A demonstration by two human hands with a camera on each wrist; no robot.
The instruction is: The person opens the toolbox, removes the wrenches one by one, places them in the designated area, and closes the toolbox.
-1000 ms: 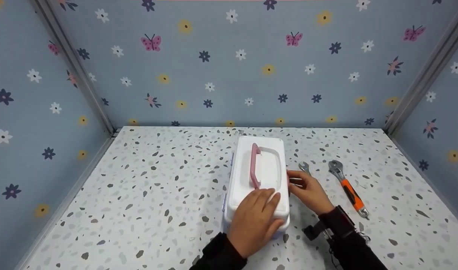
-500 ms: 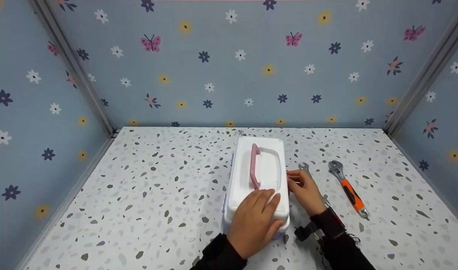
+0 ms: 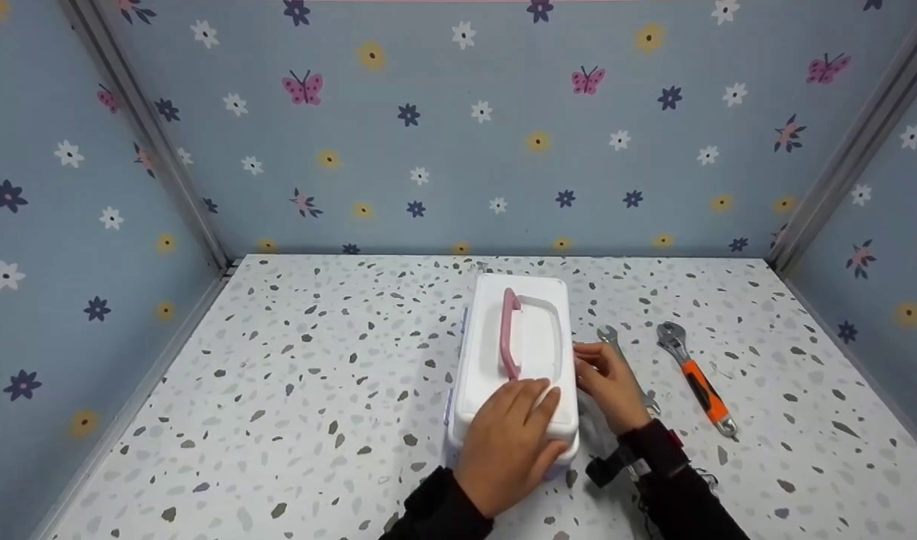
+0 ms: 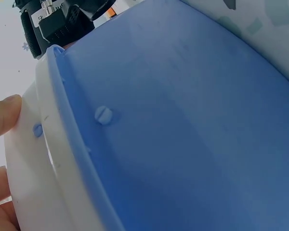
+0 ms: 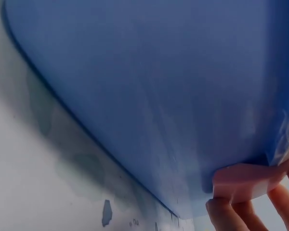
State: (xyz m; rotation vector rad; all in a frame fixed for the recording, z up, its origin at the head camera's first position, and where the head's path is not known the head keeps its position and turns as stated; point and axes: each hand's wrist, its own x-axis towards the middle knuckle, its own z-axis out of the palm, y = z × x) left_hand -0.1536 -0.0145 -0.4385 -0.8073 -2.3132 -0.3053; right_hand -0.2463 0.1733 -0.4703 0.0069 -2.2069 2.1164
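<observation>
A storage box with a white lid (image 3: 537, 330) and a blue body (image 4: 173, 106) stands on the table, its pink handle (image 3: 506, 334) on top. My left hand (image 3: 507, 446) rests on the near end of the lid, fingers laid along the top and thumb at the near edge. On the box's right side, my right hand (image 3: 612, 386) pinches a pink latch (image 5: 245, 182) just under the lid's rim. In the right wrist view, fingertips (image 5: 224, 214) press the latch from beneath. The lid sits down on the body.
Right of the box lies an open-ended wrench (image 3: 629, 367), partly behind my right hand. Farther right is an adjustable wrench (image 3: 698, 382) with an orange and black grip. The speckled table (image 3: 293, 390) meets flowered blue panels (image 3: 458, 150) at the back and both sides.
My right wrist has swung a little to the left, uncovering more of the open-ended wrench, while the fingers stay at the latch. My left hand and the box have not moved.
</observation>
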